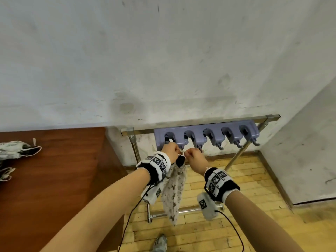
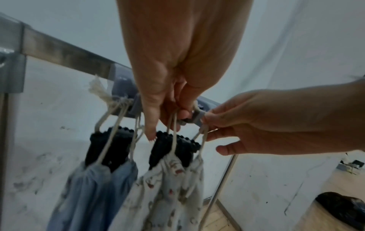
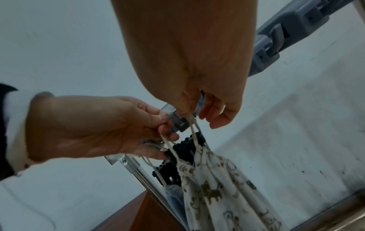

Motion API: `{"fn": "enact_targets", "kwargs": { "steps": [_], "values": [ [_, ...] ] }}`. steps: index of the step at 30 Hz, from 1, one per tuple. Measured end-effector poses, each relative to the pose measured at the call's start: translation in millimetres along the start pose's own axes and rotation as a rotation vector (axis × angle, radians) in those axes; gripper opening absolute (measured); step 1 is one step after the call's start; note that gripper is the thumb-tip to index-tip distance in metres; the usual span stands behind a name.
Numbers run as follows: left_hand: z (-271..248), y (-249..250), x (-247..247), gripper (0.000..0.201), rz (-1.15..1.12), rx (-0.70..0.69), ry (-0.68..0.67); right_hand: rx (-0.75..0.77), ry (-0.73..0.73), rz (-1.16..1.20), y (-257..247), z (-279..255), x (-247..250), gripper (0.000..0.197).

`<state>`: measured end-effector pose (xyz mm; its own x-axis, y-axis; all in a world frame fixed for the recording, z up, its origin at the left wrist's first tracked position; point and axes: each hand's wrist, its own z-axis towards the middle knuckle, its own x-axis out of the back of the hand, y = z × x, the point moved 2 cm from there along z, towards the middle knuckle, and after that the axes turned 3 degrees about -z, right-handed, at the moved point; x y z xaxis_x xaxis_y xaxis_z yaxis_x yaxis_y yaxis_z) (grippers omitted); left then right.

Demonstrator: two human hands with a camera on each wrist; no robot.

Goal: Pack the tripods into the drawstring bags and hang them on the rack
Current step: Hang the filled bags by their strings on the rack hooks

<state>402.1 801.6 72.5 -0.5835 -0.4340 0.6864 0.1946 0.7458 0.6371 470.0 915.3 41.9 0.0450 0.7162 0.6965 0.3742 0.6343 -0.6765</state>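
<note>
A printed drawstring bag hangs below my hands, and a black tripod head sticks out of its mouth. My left hand and right hand each pinch its cream cords at the second hook of the grey-purple hook strip. In the left wrist view the cords run from my left hand down beside that hook, with my right hand pinching the other loop. A blue bag with a tripod in it hangs from the first hook.
The strip is fixed to a metal rack frame against the white wall. Three hooks to the right are bare. A brown table at left carries more bags. Wood floor lies below, with my shoe.
</note>
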Motion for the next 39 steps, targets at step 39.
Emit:
{"fn": "enact_targets", "kwargs": {
  "steps": [39],
  "values": [
    [-151,-403,332,0.026,-0.137,0.443,0.303,0.142,-0.552,-0.115,-388,63,-275,0.039]
  ]
}}
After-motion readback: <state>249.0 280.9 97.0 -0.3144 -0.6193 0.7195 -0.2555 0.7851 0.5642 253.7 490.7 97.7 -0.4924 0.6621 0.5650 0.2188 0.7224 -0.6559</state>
